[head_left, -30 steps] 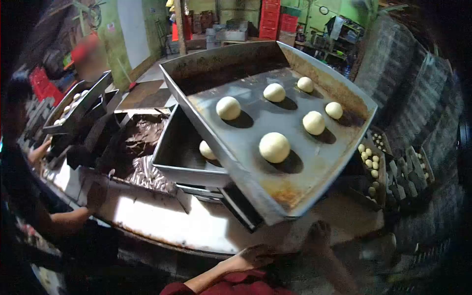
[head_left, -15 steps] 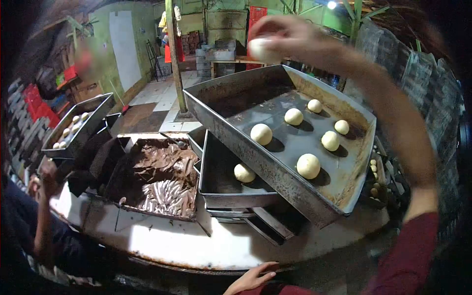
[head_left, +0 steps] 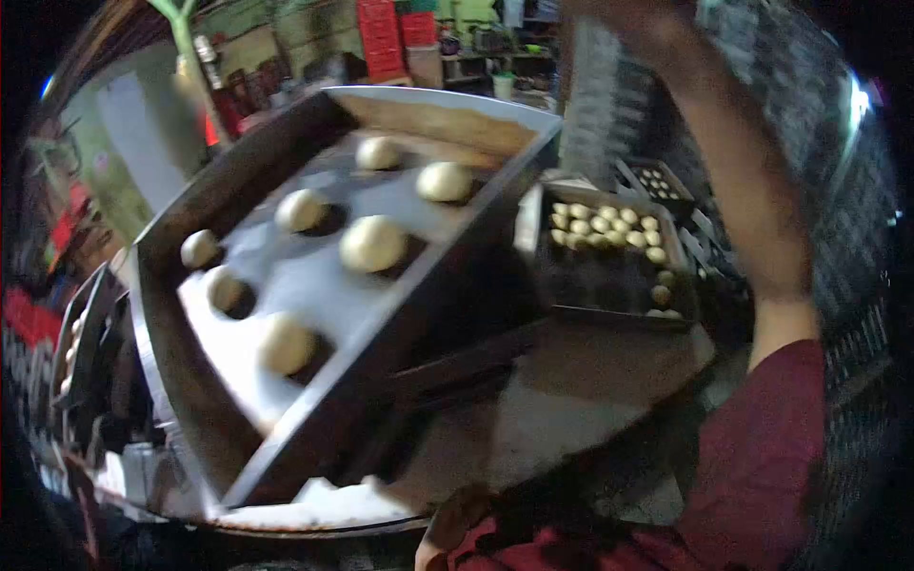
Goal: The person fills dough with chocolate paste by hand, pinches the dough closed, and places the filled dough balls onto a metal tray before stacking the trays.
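Observation:
A deep metal tray [head_left: 181,400] stands tilted across the view, with several pale dough balls [head_left: 373,244] spaced apart on its base. My right arm is raised on the right. Only a dark, blurred part of my right hand [head_left: 624,9] shows at the top edge, beyond the tray's far side; its fingers and anything in them cannot be made out. Near the bottom centre, below the tray's near corner, is my left hand [head_left: 449,528], in shadow at the table edge. Its finger shape is unclear, and it does not touch the tray.
Right of the large tray, a smaller tray [head_left: 619,317] holds many dough balls, with another tray [head_left: 657,181] of small balls behind. At far left stands a tray [head_left: 88,328] with dough balls. Red crates [head_left: 381,38] are stacked in the background.
The view has swung right, bringing the tray of many balls into sight. The large tray shows one more ball. My right hand, earlier holding a pale ball, has moved to the top edge.

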`<state>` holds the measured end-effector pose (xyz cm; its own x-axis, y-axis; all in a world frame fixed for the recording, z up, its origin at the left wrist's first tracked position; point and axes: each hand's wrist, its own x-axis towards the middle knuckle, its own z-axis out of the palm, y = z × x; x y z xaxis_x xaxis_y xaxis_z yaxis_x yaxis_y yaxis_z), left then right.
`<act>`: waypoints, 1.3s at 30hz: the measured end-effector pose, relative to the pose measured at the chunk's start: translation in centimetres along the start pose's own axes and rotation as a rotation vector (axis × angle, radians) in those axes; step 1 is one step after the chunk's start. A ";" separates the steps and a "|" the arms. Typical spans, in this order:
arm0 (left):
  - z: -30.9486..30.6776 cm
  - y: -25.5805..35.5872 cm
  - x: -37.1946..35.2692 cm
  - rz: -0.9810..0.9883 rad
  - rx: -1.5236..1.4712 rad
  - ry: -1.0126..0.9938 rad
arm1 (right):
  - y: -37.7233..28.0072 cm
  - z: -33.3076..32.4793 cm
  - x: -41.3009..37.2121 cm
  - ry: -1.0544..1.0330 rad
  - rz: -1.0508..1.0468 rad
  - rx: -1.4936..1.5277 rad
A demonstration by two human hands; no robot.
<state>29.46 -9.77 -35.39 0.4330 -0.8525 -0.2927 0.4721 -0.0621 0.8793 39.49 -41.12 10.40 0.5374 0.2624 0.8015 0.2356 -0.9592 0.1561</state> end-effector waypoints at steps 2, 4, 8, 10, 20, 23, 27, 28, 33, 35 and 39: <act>3.8 -0.1 2.9 -0.194 -0.006 0.066 | 9.4 2.1 -11.8 0.060 0.174 0.192; 7.9 0.5 4.5 -0.358 0.162 0.172 | 14.6 4.7 -24.8 -0.207 0.533 0.162; 12.1 -1.3 5.0 -0.449 0.281 0.308 | 25.8 10.7 -52.8 -1.165 0.621 0.174; 12.8 -2.4 4.3 -0.333 0.126 0.375 | 22.1 7.5 -53.2 -1.374 0.593 0.041; 13.9 -0.9 -1.6 0.031 0.037 0.312 | 1.1 -0.2 -39.9 -0.566 0.945 0.493; 13.6 -1.7 -6.1 0.255 -0.670 0.166 | -15.7 3.5 -42.2 -0.569 0.509 0.602; 9.6 -4.5 -16.9 0.231 -0.822 0.557 | -34.2 2.1 -36.3 -0.587 -0.476 0.949; 9.1 -5.6 -19.0 0.289 -0.864 0.688 | -36.1 1.2 -35.5 -0.606 -0.504 0.954; 6.6 -8.9 -24.2 0.543 -0.429 1.015 | -47.3 5.1 -31.9 -0.260 0.020 1.520; 6.5 -7.3 -24.3 0.617 -0.504 1.032 | -50.7 11.7 -32.1 -0.190 0.061 1.395; 0.0 -5.9 -27.8 0.824 -1.075 0.609 | -51.1 22.3 -30.1 -0.444 0.455 1.155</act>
<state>14.66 14.34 -32.44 0.9732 -0.0963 -0.2090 0.1500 0.9543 0.2584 29.31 2.37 -34.60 0.9179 0.1662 0.3604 0.3969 -0.3869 -0.8324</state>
